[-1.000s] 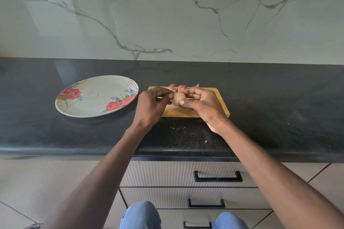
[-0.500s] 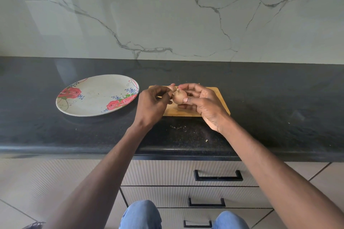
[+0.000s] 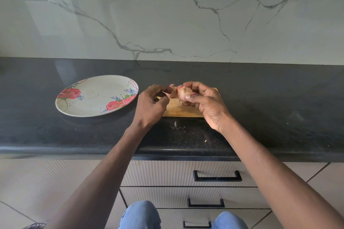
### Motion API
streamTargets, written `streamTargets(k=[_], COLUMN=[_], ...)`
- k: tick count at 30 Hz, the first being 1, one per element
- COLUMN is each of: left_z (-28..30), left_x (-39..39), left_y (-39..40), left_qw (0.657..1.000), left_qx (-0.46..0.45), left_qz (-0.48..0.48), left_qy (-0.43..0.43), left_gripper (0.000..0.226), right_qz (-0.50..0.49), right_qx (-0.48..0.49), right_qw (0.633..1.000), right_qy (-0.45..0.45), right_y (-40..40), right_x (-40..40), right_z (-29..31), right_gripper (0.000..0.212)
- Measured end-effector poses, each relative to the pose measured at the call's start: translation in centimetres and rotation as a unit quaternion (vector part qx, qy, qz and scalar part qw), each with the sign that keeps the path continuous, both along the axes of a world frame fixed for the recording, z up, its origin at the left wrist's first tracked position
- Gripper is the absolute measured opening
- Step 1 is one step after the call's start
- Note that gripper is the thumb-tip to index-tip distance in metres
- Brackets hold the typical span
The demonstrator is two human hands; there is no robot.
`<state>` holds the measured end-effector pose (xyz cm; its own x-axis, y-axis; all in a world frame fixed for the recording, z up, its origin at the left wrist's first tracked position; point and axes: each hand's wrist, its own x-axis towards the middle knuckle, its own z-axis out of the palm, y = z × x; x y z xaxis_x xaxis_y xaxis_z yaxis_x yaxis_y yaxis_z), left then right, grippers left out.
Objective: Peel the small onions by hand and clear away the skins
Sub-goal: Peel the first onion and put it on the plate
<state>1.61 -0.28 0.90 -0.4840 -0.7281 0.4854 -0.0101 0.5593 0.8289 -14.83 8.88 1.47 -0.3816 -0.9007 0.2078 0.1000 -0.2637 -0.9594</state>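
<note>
One small onion (image 3: pixel 184 93) partly peeled, gripped in right hand (image 3: pixel 208 104); left hand (image 3: pixel 151 102) pinches a loosened skin strip (image 3: pixel 172 92); others possibly hidden, floral plate (image 3: pixel 96 95) bare.

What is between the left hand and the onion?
In the head view, a loose piece of skin spans from the left hand to the onion.

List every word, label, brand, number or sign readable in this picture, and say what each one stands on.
None: no readable text anywhere.
The round white plate bears only painted red roses, blue dots and thin curls, no lettering.
The small wooden cutting board, the black stone countertop, the grey-veined marble wall and the ribbed drawer fronts show no markings.
The small pinkish onion in the right hand has no sticker.
</note>
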Motion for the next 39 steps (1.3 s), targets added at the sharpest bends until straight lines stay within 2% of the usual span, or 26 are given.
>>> streamTargets(k=[5, 10, 17, 20, 26, 35, 39], left_z=[0.4, 0.3, 0.4, 0.3, 0.1, 0.2, 0.1], left_x=[-0.2, -0.4, -0.7, -0.9, -0.8, -0.8, -0.8], left_y=[-0.1, -0.6, -0.4, -0.3, -0.5, -0.1, -0.2], left_qw=[0.982, 0.956, 0.904, 0.913, 0.951, 0.959, 0.961], left_qx=[0.11, 0.222, 0.359, 0.342, 0.245, 0.23, 0.216], left_qz=[-0.15, -0.173, -0.196, -0.191, -0.172, -0.158, -0.168], left_qy=[0.037, 0.083, 0.125, 0.118, 0.071, 0.048, 0.04], left_gripper=[0.028, 0.025, 0.041, 0.034, 0.024, 0.029, 0.021], right_qz=[-0.025, -0.044, -0.062, -0.086, -0.15, -0.212, -0.221], right_qx=[-0.01, -0.012, -0.009, -0.012, -0.038, -0.068, -0.086], right_qw=[0.999, 0.999, 0.997, 0.993, 0.953, 0.89, 0.866], right_qy=[0.018, 0.012, 0.055, 0.078, 0.26, 0.399, 0.441], right_y=[0.0, -0.2, -0.8, -1.1, -1.1, -1.2, -1.2], right_x=[-0.1, 0.1, -0.1, -0.1, -0.3, 0.3, 0.4], right_z=[-0.2, -0.5, -1.2, -1.2, -1.3, -1.3, -1.5], right_gripper=[0.026, 0.021, 0.019, 0.015, 0.013, 0.005, 0.007])
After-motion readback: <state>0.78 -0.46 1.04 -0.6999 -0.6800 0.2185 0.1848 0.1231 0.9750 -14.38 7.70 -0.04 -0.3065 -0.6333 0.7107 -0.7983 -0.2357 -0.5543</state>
